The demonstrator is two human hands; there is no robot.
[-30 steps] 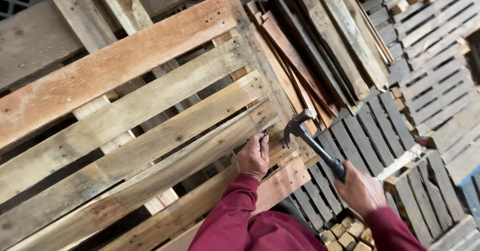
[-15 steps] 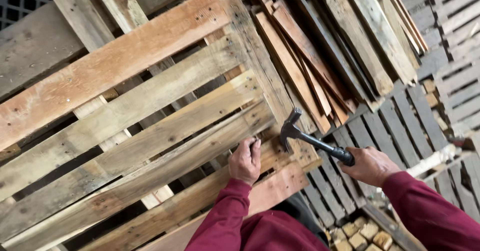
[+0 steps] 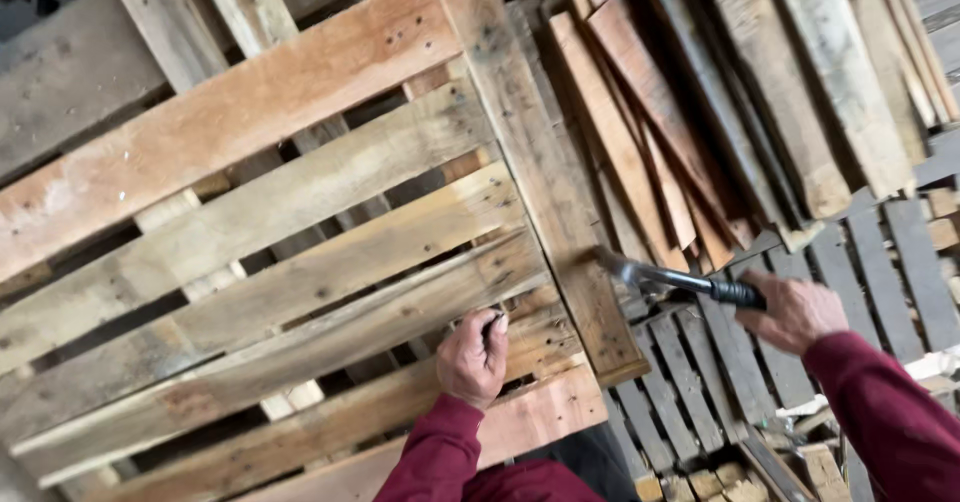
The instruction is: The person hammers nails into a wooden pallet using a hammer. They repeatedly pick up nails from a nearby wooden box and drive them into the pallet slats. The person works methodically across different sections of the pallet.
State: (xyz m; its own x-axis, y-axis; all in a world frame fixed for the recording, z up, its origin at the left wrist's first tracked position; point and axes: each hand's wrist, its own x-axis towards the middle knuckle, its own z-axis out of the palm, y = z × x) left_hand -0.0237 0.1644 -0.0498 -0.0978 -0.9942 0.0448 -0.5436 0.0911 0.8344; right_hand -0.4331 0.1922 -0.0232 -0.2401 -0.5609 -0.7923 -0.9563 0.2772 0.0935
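— Head view first: what are the hands doing?

— The right hand [image 3: 795, 310] is clenched around the black grip of a hammer [image 3: 668, 279]. The left hand [image 3: 473, 358] is curled into a loose fist, fingertips pinched on something small and dark that I cannot make out, resting against a wooden pallet [image 3: 300, 262].

— Describe the hammer.

— Slim dark shaft with a shiny metal head, slightly blurred. It lies nearly level, the head reaching out leftward from the right hand and meeting the pallet's thick edge board [image 3: 545, 182], up and to the right of the left hand.

— And the pallet?

— Weathered slats running diagonally, some pale grey, some orange-brown, with dark gaps between and nail holes dotted through them. The left hand sits on a lower slat near the corner.

— Anything beyond the right hand?

— A heap of loose boards [image 3: 690, 112] lies above it, and grey slatted pallets [image 3: 880, 252] sit under and past it. Both sleeves [image 3: 440, 457] are dark red.
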